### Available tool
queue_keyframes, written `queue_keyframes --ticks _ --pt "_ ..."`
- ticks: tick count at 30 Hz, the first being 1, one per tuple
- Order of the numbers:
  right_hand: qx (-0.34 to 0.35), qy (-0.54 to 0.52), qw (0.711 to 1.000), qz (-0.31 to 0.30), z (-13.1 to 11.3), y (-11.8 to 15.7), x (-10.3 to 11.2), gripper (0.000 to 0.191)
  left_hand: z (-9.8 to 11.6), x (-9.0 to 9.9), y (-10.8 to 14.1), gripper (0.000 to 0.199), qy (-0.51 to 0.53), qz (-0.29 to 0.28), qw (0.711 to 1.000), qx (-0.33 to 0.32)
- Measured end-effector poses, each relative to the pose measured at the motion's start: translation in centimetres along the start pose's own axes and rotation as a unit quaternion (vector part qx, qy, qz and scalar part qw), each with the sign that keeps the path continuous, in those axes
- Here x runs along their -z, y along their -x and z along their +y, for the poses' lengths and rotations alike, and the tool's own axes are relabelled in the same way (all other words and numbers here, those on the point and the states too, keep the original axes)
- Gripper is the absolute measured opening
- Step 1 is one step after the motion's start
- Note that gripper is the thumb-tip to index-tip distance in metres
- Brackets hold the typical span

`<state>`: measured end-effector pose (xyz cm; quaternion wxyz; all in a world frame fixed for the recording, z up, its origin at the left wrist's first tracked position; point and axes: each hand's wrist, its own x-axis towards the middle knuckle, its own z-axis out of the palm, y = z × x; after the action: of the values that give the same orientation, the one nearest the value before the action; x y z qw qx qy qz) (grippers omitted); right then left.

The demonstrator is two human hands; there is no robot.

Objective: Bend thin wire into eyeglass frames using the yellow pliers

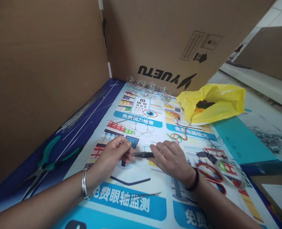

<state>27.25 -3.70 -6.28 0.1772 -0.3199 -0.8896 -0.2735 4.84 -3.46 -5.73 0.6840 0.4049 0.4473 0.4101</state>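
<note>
My right hand (170, 159) is closed around small dark-jawed pliers (143, 155), their tip pointing left. My left hand (119, 151) is closed in a pinch at that tip; what lies between its fingers is too fine to make out. A thin wire loop shows just above the jaws. Behind the hands, bent wire loops (142, 130) lie on the printed poster (143, 171). Red and green cords (179, 136) are curled beyond my right hand. Several thin dark rods (145, 194) rest in front of my hands.
Teal-handled long-nose pliers (46, 163) and straight wires (79, 116) lie left. Shaped wire pieces (150, 87) line the back cardboard wall (155, 38). On the right are a yellow bag (217, 111), red scissors (212, 175), a clear spool (230, 173) and a wire heap (269, 138).
</note>
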Motion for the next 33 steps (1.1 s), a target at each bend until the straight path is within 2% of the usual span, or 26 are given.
queue_keyframes --ticks 12,33 --pt "0.012 -0.008 1.0 -0.008 0.17 0.22 0.24 0.029 -0.07 0.15 0.13 0.022 0.038 -0.03 0.998 0.028" --pt "0.022 -0.003 1.0 -0.01 0.1 0.05 0.52 0.022 -0.13 0.26 0.01 0.023 0.037 -0.033 0.998 0.03"
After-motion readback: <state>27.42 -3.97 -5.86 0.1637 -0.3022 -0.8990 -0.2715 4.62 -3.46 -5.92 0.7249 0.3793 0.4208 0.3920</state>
